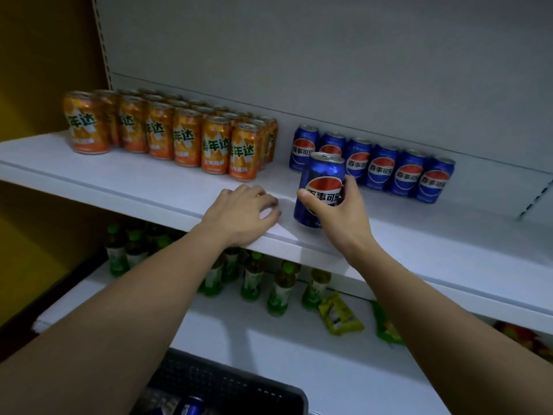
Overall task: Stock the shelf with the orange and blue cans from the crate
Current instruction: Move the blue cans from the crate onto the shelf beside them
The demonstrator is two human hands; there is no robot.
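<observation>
Shelf: we see a white shelf (125,175) running from the left edge across the middle of the frame to the right edge.
Orange cans: a block of orange cans (167,133) stands upright in rows in the upper left part of the shelf.
Blue cans: a row of blue cans (386,170) stands right of centre, against the back panel.
Crate: a dark crate (245,384) at the bottom centre, with blue cans partly visible inside.
Bottles: green bottles (254,280) on the lower shelf, below centre.
Left hand: our left hand (245,211) rests palm down on the shelf edge at centre, fingers loosely bent, holding nothing.
Right hand: our right hand (338,208) wraps thumb and fingers around a blue can.
Held can: the blue can (321,181) stands upright near the shelf's front, just in front of the blue row.
</observation>
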